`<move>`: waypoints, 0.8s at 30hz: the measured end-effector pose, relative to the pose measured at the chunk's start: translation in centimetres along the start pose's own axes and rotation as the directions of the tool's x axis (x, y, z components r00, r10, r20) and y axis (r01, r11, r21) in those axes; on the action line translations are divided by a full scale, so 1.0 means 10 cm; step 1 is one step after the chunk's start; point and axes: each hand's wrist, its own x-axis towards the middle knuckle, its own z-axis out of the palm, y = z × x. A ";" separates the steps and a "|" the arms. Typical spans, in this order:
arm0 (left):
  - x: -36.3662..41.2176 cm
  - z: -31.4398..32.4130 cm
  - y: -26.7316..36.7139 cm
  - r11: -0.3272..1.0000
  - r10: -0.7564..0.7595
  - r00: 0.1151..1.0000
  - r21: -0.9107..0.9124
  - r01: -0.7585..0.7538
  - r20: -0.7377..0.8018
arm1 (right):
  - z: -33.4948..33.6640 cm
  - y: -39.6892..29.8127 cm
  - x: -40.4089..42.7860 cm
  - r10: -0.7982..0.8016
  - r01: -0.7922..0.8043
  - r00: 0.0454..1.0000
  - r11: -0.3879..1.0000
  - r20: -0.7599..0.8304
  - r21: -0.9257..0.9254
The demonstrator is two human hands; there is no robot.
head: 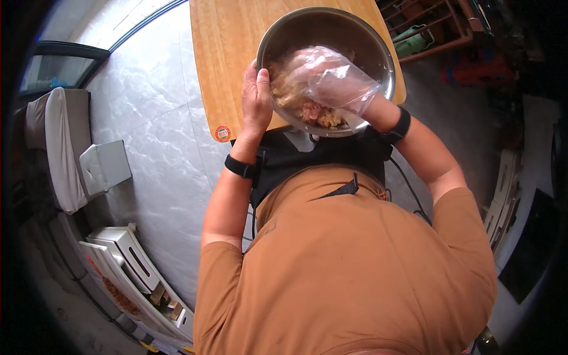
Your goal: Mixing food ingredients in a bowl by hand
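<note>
A large stainless steel bowl rests on the wooden table at the edge nearest me. My left hand grips its left rim, thumb up along the inner side and the other fingers at the outer wall. Inside the bowl, my right hand wears a clear plastic disposable glove and lies in a minced meat mixture, pink with yellowish bits. Motion blur and glare on the plastic hide its fingertips, so whether those fingers are closed cannot be made out. Small bits cling to the bowl's inner wall.
A dark red rack with a green container stands beyond the table's right side. At the left are a cloth-draped seat, a small grey-white stool and a white drawer unit. Black cables hang near my waist.
</note>
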 end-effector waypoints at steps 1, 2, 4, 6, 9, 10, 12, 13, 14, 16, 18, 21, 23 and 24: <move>0.01 -0.01 0.01 1.000 0.001 1.000 -0.003 -0.001 -0.003 | -0.05 0.00 0.03 0.018 -0.018 0.999 1.000 -0.033 -0.006; 0.02 -0.02 0.02 1.000 0.003 1.000 0.020 -0.003 0.006 | -0.13 -0.03 0.03 0.158 -0.159 0.979 0.987 0.129 -0.002; 0.04 -0.01 0.04 0.999 0.015 1.000 0.034 -0.015 0.021 | -0.20 -0.03 -0.03 0.166 -0.167 0.983 0.986 0.080 0.013; 0.06 0.03 0.06 0.999 0.033 0.999 0.004 -0.033 0.016 | -0.29 -0.05 -0.10 0.167 -0.166 0.986 0.986 -0.009 0.025; 0.07 0.06 0.09 1.000 0.012 0.999 -0.029 -0.011 0.031 | -0.40 -0.12 -0.19 0.189 -0.195 0.979 0.978 -0.074 -0.074; 0.06 -0.01 0.04 0.998 -0.009 0.999 0.066 0.005 0.053 | -0.37 -0.11 -0.28 0.142 -0.151 0.986 0.983 -0.090 -0.109; 0.03 -0.03 0.07 0.997 -0.042 0.996 0.064 0.037 0.077 | -0.19 -0.05 -0.36 0.093 -0.102 0.988 0.993 -0.119 -0.068; 0.00 -0.03 0.13 0.997 -0.068 0.995 -0.018 0.070 0.073 | -0.23 -0.09 -0.36 0.116 -0.121 0.991 0.991 -0.070 -0.061; -0.01 -0.04 0.16 0.999 -0.039 0.996 -0.017 0.041 0.084 | -0.24 -0.12 -0.37 0.191 -0.193 0.979 0.981 -0.076 -0.010; -0.03 -0.09 0.10 1.000 0.015 0.993 -0.019 -0.013 0.117 | -0.29 -0.19 -0.33 0.237 -0.237 0.966 0.971 -0.102 0.007; -0.03 -0.10 0.05 1.000 -0.021 0.997 -0.004 0.021 0.079 | -0.29 -0.20 -0.35 0.283 -0.283 0.956 0.959 -0.079 0.013; -0.01 -0.10 0.11 0.999 -0.040 0.995 0.021 0.038 0.095 | -0.24 -0.23 -0.41 0.324 -0.323 0.945 0.946 -0.031 0.028; -0.01 -0.07 0.16 0.998 -0.033 0.994 0.055 0.027 0.103 | -0.20 -0.22 -0.42 0.357 -0.353 0.933 0.931 -0.037 0.091; -0.01 -0.06 0.21 0.997 -0.041 0.994 0.062 0.035 0.098 | -0.20 -0.23 -0.42 0.358 -0.353 0.933 0.931 -0.044 0.092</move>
